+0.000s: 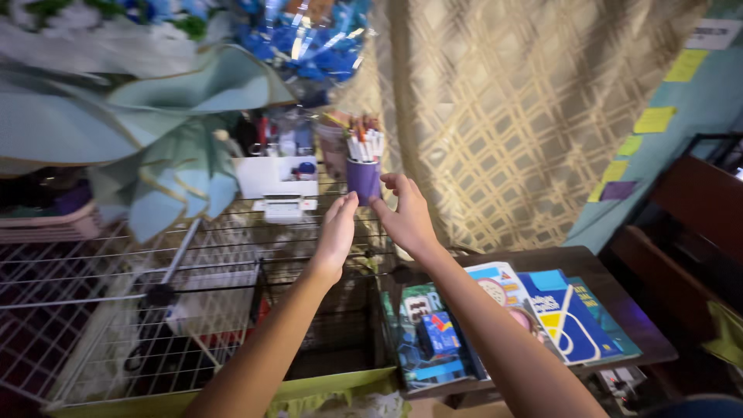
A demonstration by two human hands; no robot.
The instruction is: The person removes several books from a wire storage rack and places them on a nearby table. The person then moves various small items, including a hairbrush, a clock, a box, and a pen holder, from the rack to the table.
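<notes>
A purple cup (363, 179) full of pens and markers stands on top of a wire rack (116, 294). Both my arms reach forward to it. My left hand (337, 230) is just below and left of the cup, its fingertips touching the cup's lower left edge. My right hand (405, 214) is at the cup's lower right side, fingers spread and touching it. Neither hand has closed around the cup.
Teal paper flowers (166, 124) and blue decorations hang at the upper left. A white box (276, 177) sits behind the cup. A dark wooden table (619, 310) at the right carries several books (542, 310). A patterned curtain (526, 108) hangs behind.
</notes>
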